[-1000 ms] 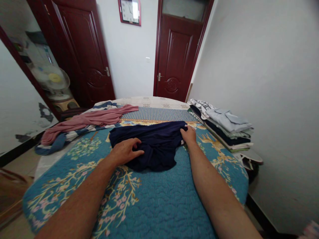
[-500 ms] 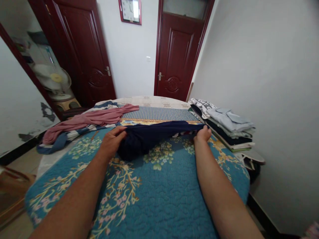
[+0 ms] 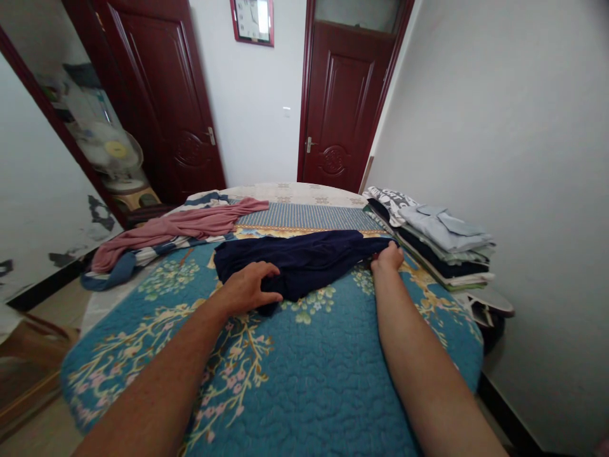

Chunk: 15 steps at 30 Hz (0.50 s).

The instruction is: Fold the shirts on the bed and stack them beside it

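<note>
A dark navy garment (image 3: 304, 254) lies bunched lengthwise across the teal floral quilted cover (image 3: 323, 368). Its exact kind cannot be made out. My right hand (image 3: 387, 257) grips the narrow right end, fingers closed round the cloth and lifting it slightly. At the garment's left part, my left hand (image 3: 254, 287) rests against the near edge, thumb and fingers apart over the fabric. A small dark fold hangs below the left fingers.
At the far left lie a pink garment (image 3: 176, 230) and a blue-and-white striped cloth (image 3: 126, 268). A stack of folded clothes (image 3: 442, 244) stands on the right, near the wall. A fan (image 3: 111, 155) is in the mirror or opening at left.
My left hand has let go of the left end and moved right and nearer to me. The cloth's left part has dropped flat onto the cover. My right hand keeps its grip.
</note>
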{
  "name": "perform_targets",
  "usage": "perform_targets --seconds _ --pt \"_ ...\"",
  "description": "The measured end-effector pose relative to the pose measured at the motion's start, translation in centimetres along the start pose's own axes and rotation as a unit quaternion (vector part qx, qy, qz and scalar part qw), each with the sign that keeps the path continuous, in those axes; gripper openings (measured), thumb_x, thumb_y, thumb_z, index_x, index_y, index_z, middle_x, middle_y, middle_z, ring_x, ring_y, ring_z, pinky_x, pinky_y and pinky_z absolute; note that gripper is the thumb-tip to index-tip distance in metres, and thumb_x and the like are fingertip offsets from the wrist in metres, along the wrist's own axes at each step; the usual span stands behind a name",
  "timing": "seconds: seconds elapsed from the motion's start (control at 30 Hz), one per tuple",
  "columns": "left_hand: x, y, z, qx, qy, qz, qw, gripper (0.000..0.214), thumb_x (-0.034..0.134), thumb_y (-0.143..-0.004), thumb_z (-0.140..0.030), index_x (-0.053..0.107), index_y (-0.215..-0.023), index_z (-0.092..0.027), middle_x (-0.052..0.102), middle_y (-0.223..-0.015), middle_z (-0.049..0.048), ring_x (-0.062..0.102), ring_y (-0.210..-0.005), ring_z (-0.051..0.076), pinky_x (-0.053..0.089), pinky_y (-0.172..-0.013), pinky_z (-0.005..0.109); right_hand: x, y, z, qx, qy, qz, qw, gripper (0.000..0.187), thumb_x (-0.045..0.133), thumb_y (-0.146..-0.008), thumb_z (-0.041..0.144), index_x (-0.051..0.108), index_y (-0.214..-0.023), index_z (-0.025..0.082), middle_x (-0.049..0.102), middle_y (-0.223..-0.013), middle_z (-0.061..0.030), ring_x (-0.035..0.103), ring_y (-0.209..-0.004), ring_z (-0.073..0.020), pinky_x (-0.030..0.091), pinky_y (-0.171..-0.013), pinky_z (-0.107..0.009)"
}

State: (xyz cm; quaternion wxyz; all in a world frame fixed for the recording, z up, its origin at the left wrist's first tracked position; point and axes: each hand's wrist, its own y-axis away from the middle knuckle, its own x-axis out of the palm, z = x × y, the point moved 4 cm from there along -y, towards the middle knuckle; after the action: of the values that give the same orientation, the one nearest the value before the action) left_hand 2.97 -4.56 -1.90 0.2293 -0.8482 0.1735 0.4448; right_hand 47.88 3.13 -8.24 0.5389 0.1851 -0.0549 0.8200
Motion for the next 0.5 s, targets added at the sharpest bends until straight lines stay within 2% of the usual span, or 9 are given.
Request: perform_targets --seconds 0.07,0.13,0.2,0.27,0.33,0.4,0.43,0.5 --pt "0.6 -0.1 0.0 0.023 -0.019 0.019 0.999 0.035 0.076 -0.083 -0.049 0.078 -0.111 -0.028 0.076 -0.115 0.0085 0.068 -0.112 0.03 0.051 -0.103 0.041 -0.1 -0.2 0.0 0.004 -0.014 -0.001 1.0 0.02 0.052 -0.084 0.032 0.058 -0.102 0.025 0.068 -0.091 0.0009 0.073 -0.079 -0.017 0.062 -0.061 -0.027" --pt "0.2 -0.3 0.5 0.013 0.006 0.0 1.0 0.029 0.065 -0.091 -0.048 0.08 -0.104 -0.027 0.077 -0.109 0.0086 0.07 -0.108 0.028 0.051 -0.103 0.04 -0.2 -0.2 0.1 0.008 -0.026 0.0 1.0 0.019 0.053 -0.085 0.032 0.058 -0.101 0.024 0.068 -0.092 0.0005 0.073 -0.082 -0.0175 0.063 -0.063 -0.028" --pt "-1.1 -0.6 1.4 -0.025 0.059 -0.048 0.997 0.034 0.058 -0.095 -0.051 0.08 -0.102 -0.026 0.08 -0.108 0.0071 0.071 -0.106 0.028 0.052 -0.103 0.039 -0.3 -0.2 0.3 0.01 -0.037 0.0 0.999 0.018 0.053 -0.086 0.032 0.059 -0.101 0.024 0.068 -0.094 0.0 0.074 -0.084 -0.0174 0.063 -0.064 -0.027" --pt "-2.8 -0.6 2.5 -0.076 0.105 -0.121 0.984 0.038 0.058 -0.094 -0.055 0.081 -0.102 -0.026 0.081 -0.107 0.0048 0.072 -0.107 0.028 0.052 -0.104 0.038 -0.3 0.0 0.5 0.012 -0.046 -0.001 0.999 0.017 0.053 -0.087 0.032 0.059 -0.1 0.024 0.069 -0.096 -0.0004 0.074 -0.083 -0.0166 0.063 -0.062 -0.026" --pt "-4.3 -0.3 3.6 -0.133 0.154 -0.195 0.96 0.041 0.061 -0.09 -0.059 0.08 -0.1 -0.025 0.081 -0.104 0.0035 0.072 -0.103 0.028 0.054 -0.1 0.038 -0.3 0.2 0.6 0.015 -0.049 0.0 0.999 0.016 0.054 -0.088 0.033 0.06 -0.099 0.024 0.069 -0.095 -0.0006 0.073 -0.079 -0.0161 0.061 -0.058 -0.024" --pt "-5.0 0.2 4.8 -0.183 0.245 -0.23 0.924 0.046 0.067 -0.084 -0.064 0.079 -0.097 -0.022 0.081 -0.097 0.0044 0.072 -0.093 0.027 0.057 -0.088 0.038 -0.2 0.4 0.6 0.018 -0.047 0.003 0.999 0.016 0.056 -0.087 0.034 0.061 -0.098 0.023 0.069 -0.091 -0.0004 0.072 -0.074 -0.0164 0.058 -0.052 -0.023" --pt "-4.9 0.4 5.2 -0.2 0.303 -0.224 0.904 0.048 0.071 -0.08 -0.065 0.078 -0.097 -0.02 0.08 -0.095 0.0054 0.072 -0.087 0.026 0.058 -0.082 0.037 -0.2 0.4 0.6 0.019 -0.046 0.005 0.999 0.016 0.057 -0.086 0.034 0.061 -0.097 0.023 0.069 -0.089 -0.0002 0.072 -0.073 -0.0166 0.057 -0.051 -0.023" --pt "-4.2 0.9 5.7 -0.214 0.408 -0.166 0.872 0.052 0.08 -0.073 -0.064 0.077 -0.096 -0.018 0.079 -0.091 0.0075 0.071 -0.077 0.025 0.058 -0.072 0.036 -0.2 0.4 0.6 0.014 -0.046 0.009 0.999 0.015 0.057 -0.086 0.033 0.06 -0.097 0.023 0.069 -0.089 0.0003 0.072 -0.076 -0.0168 0.058 -0.053 -0.023"
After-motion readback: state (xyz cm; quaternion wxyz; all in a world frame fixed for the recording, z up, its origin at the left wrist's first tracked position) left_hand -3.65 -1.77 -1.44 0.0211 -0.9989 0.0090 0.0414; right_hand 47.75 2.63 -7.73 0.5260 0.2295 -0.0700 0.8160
